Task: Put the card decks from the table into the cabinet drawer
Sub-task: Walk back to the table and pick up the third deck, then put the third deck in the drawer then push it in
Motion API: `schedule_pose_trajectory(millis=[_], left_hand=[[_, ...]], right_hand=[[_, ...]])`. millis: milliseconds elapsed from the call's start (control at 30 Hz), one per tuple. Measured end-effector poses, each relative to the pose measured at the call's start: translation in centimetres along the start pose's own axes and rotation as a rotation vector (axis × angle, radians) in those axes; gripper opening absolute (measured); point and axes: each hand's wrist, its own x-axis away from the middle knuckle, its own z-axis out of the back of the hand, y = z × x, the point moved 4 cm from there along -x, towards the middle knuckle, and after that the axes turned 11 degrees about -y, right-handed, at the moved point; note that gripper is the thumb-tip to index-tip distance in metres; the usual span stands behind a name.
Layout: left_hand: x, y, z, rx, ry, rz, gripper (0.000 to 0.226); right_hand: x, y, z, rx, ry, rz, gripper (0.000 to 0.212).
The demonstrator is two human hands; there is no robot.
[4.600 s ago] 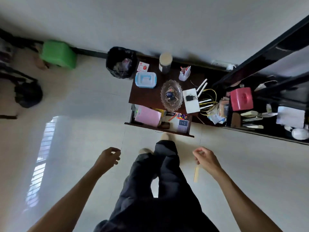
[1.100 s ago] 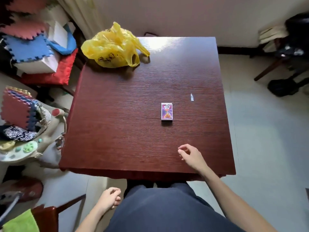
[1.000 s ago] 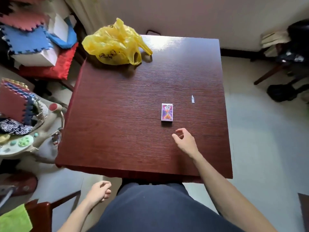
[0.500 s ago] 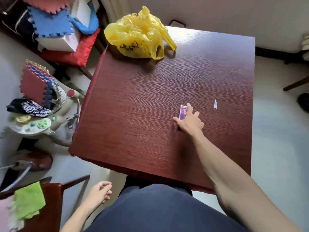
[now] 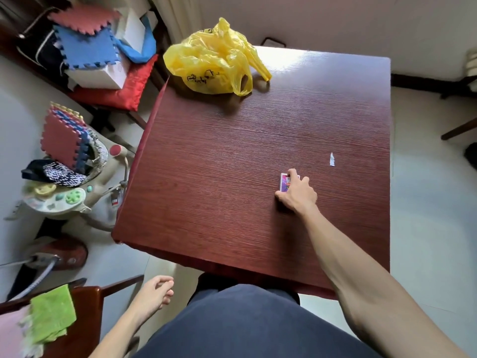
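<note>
A small purple card deck (image 5: 284, 182) lies flat on the dark red wooden table (image 5: 219, 177), right of its middle. My right hand (image 5: 296, 194) rests on top of the deck, thumb at its near left edge and fingers along its far right side, covering most of it. The deck still touches the tabletop. My left hand (image 5: 154, 293) hangs below the table's near edge with loosely curled fingers and holds nothing. The cabinet and its drawer are out of view.
A crumpled yellow plastic bag (image 5: 214, 60) sits at the table's far left corner. A white paper scrap (image 5: 332, 159) lies right of the deck. A wooden chair with a green cloth (image 5: 51, 313) stands near left. Foam mats and a baby walker (image 5: 64, 182) crowd the left floor.
My right hand reached forward across the table and settled onto the card deck, its fingers now wrapped around the deck's edges. The view swung from the cabinet to the table.
</note>
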Motion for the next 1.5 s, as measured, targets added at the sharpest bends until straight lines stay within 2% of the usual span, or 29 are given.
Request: schedule_pose_trajectory(millis=[233, 367, 500, 633, 767, 867, 967, 1133, 1300, 1500], left_hand=[[0.5, -0.3, -1.5, -0.057, -0.003, -0.005, 0.009], [1.1, -1.1, -2.1, -0.083, -0.028, 0.016, 0.010], [1.2, -1.1, -2.5, -0.125, -0.043, 0.036, 0.010], [0.7, -0.5, -2.9, -0.191, -0.100, 0.020, 0.010], [-0.4, -0.8, -2.3, -0.304, -0.183, 0.021, 0.011], [-1.8, -0.9, -1.5, -0.404, -0.237, 0.019, 0.011], [-3.6, -0.4, -1.4, -0.611, -0.290, 0.012, 0.009], [-4.2, 1.4, -5.6, -1.050, -0.363, -0.016, 0.014], [-1.2, 2.9, -17.5, -1.354, -0.501, -0.201, 0.013], [5.7, 1.5, -33.9, -1.582, -0.762, -0.399, 0.014]], right_hand=[[3.4, 2.8, -1.4, -0.062, 0.096, 0.061, 0.068], [4.8, 4.2, -2.5, -0.171, 0.058, 0.100, 0.068], [7.0, 6.1, -4.0, -0.600, 0.019, 0.110, 0.072], [11.3, 8.6, -6.3, -1.040, -0.029, 0.068, 0.051], [17.6, 10.8, -10.3, -1.447, -0.114, -0.060, 0.036], [22.8, 12.2, -14.0, -1.792, -0.104, -0.123, 0.040], [28.3, 13.8, -18.2, -1.997, 0.030, -0.146, 0.042], [37.8, 16.3, -26.9, -2.216, 0.402, -0.291, 0.039], [46.0, 17.9, -35.2, -2.426, 0.723, -0.405, 0.047], [52.8, 20.8, -42.2, -2.504, 0.956, -0.678, 0.054]])
